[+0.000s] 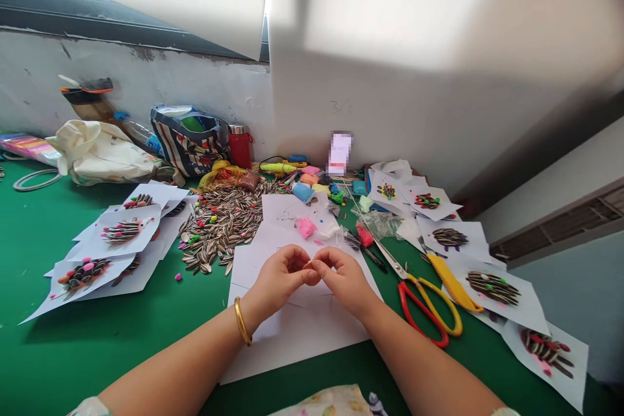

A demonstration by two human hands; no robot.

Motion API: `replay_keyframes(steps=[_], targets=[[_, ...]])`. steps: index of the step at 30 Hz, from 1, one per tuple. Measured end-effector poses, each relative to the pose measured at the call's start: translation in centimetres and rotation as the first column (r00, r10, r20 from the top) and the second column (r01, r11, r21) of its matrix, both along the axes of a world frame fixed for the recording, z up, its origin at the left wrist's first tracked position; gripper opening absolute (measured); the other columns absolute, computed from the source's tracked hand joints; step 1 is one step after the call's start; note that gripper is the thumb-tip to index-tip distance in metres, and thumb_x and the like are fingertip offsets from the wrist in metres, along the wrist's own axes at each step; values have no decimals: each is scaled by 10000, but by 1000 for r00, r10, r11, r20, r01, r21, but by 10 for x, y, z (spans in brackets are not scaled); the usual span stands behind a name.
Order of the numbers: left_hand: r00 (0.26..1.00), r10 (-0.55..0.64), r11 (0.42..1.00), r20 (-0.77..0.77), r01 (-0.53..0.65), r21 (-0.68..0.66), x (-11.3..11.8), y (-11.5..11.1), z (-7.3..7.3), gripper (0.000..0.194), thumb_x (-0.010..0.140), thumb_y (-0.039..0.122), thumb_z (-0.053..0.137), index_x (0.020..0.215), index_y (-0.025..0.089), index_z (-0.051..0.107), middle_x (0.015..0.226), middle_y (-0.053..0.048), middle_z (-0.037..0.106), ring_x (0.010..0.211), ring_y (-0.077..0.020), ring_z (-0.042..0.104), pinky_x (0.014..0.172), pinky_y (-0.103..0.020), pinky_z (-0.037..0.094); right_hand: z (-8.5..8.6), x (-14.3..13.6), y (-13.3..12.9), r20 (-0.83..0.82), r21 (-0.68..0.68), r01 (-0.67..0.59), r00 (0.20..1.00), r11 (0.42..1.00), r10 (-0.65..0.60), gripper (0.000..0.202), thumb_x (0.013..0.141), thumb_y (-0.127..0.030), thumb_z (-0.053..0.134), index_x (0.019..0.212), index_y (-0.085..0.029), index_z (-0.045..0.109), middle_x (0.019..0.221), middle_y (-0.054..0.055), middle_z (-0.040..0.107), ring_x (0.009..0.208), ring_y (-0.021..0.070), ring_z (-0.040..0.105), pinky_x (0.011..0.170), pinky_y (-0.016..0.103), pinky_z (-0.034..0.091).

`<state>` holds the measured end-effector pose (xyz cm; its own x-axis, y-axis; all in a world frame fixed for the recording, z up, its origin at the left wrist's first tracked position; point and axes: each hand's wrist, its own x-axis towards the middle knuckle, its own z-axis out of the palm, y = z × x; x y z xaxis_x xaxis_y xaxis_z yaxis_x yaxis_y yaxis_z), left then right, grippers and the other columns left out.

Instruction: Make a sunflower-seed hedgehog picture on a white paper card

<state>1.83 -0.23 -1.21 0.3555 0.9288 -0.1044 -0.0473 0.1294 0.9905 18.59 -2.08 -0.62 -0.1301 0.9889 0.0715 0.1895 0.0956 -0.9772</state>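
The left hand (277, 276) and right hand (344, 276) met fingertip to fingertip above white paper sheets (297, 331) on the green worktop (97, 338), fingers pinched closed around something too small to identify. Red-and-yellow scissors (429, 302) lay just right. Farther back sat pink clay (306, 227) and a sunflower seed pile (221, 221).

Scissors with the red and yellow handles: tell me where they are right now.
In the head view, the scissors lie on the green table, just right of the right hand, beside the yellow utility knife.
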Motion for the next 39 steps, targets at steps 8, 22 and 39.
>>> replay_keyframes(steps=[8,22,39], targets=[[998,55,998,15,-56,33,-1,-1,12,282,798,422,699,806,172,568,705,-14,656,705,-159,617,698,-296,490,-7,3,3,-122,-36,-14,993,999,9,320,912,-492,539,1020,-208,640,870,30,681,807,177,626,768,319,493],[992,98,994,-74,-93,62,-3,0,14,274,778,424,704,772,156,648,739,-28,639,708,-158,583,672,-276,473,2,-2,-1,48,-64,-125,991,990,128,238,837,-433,663,858,-196,687,830,21,704,771,171,614,685,281,458],[998,25,999,-58,-23,30,-1,-1,13,287,754,431,733,786,160,644,754,-32,678,750,-175,624,738,-302,489,2,0,0,-18,22,-64,998,998,64,176,874,-371,624,906,-205,670,831,24,714,807,180,650,776,316,499]])
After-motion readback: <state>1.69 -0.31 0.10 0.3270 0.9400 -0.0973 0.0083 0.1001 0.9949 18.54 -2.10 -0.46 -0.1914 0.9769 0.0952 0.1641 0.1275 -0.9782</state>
